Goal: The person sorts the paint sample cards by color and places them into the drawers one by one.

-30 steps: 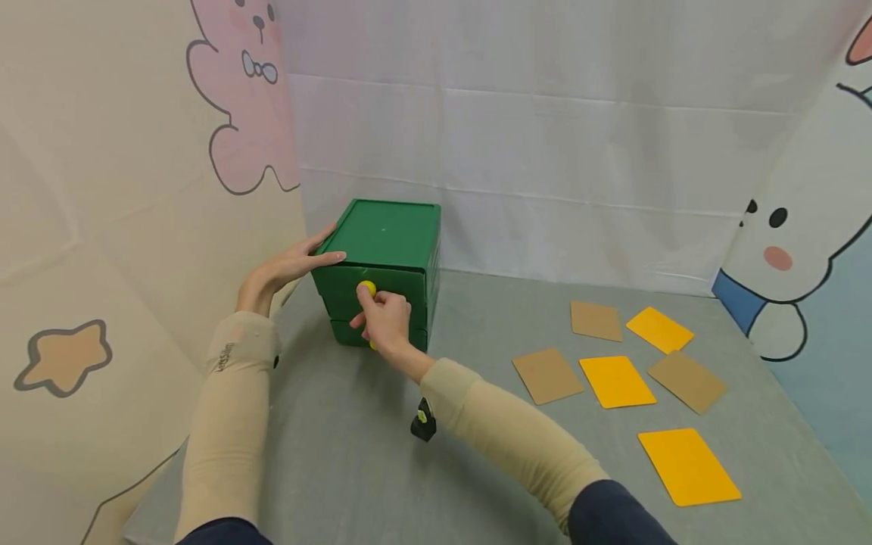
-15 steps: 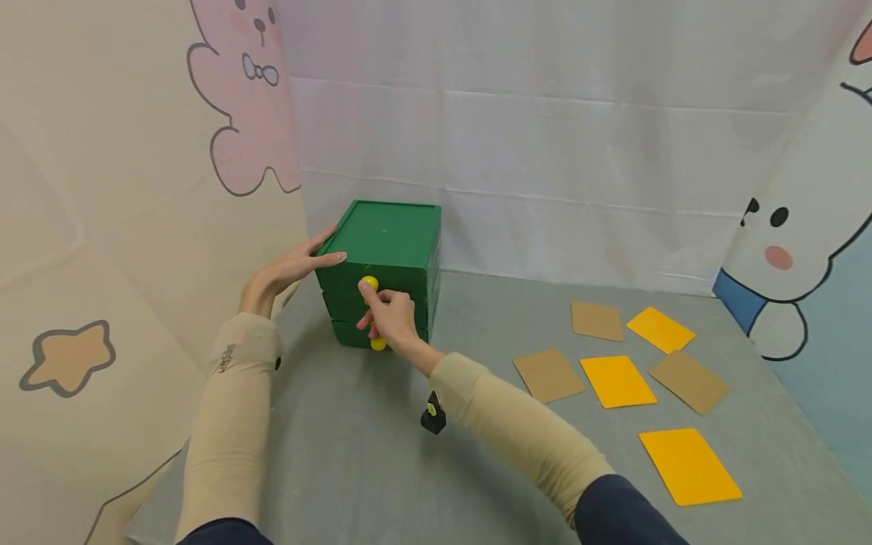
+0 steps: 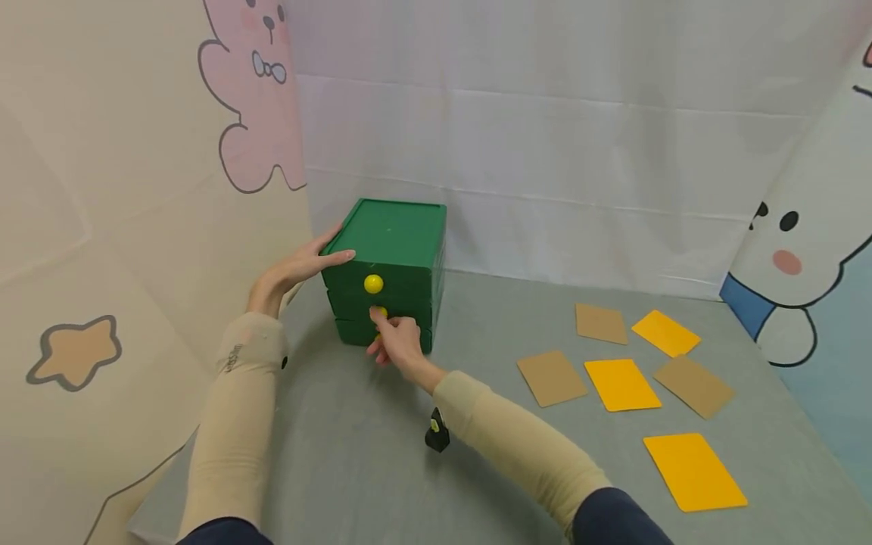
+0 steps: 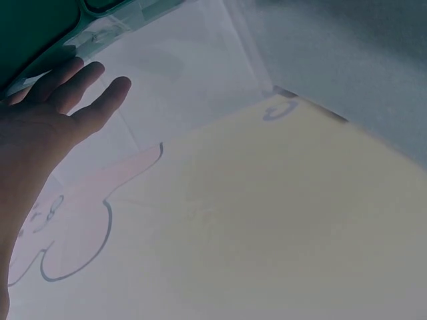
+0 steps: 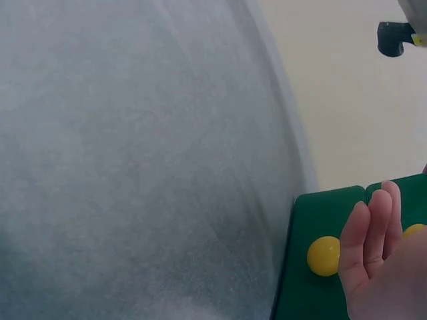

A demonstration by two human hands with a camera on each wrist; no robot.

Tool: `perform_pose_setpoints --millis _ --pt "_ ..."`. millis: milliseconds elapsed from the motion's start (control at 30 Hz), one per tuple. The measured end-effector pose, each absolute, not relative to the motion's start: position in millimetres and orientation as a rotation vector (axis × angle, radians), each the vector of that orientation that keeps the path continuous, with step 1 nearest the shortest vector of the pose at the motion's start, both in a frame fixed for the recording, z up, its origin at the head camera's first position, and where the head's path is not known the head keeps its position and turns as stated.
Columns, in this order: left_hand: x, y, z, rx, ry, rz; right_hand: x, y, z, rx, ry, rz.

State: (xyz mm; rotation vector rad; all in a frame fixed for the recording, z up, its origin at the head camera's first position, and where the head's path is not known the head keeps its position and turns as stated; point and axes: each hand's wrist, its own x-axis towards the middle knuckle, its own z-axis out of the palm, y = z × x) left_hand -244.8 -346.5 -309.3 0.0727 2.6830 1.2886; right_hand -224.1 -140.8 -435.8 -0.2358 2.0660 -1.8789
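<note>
- Green box (image 3: pixel 391 231) stood upright on the grey bench (image 3: pixel 341 462), left of the middle, near the back cloth (image 3: pixel 545 174); front in three tiers, each with a round yellow knob
- Top knob (image 3: pixel 373 284) in plain sight, with no finger on it
- Left hand (image 3: pixel 300 265) rested on the box: thumb along the top by the front edge, other fingers by the left side; left grip spread, thumb well apart from the fingers, fingers straight in the left wrist view
- Right hand (image 3: pixel 400 342) at the box front, thumb tip at the middle knob (image 3: pixel 384 311), covering part of it; whether the right grip was clamped on that knob could not be told, index finger mostly hidden
- Right wrist view: three fingers side by side, nearly straight, just beside the lower knob (image 5: pixel 323 256)
- Black device (image 3: pixel 437 431) by the cuff of the right sleeve (image 3: pixel 518 435)
- Six cards lay flat on the right of the bench, well apart from the box: tan back card (image 3: pixel 601 323), yellow back card (image 3: pixel 665 333), tan left card (image 3: pixel 552 378), yellow middle card (image 3: pixel 623 384), tan right card (image 3: pixel 693 387), yellow front card (image 3: pixel 695 472)
- Yellow back card and tan right card met at a corner; overlap unclear
- Pink bear (image 3: pixel 255 136) and orange star (image 3: pixel 75 353) printed on the left-hand cloth
</note>
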Motion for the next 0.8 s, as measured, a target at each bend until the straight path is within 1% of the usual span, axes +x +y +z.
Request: perform_pose_setpoints --millis 133,300,800 --pt "-239 -343 -300 0.068 2.675 1.275 -229 -143 -435 -0.215 2.034 -1.930" --pt "-232 -340 -294 0.071 2.660 1.270 -229 -147 -436 -0.259 2.057 -1.941" --pt "-233 -343 -299 0.080 2.664 1.304 -226 -151 -449 -0.469 2.438 -1.826"
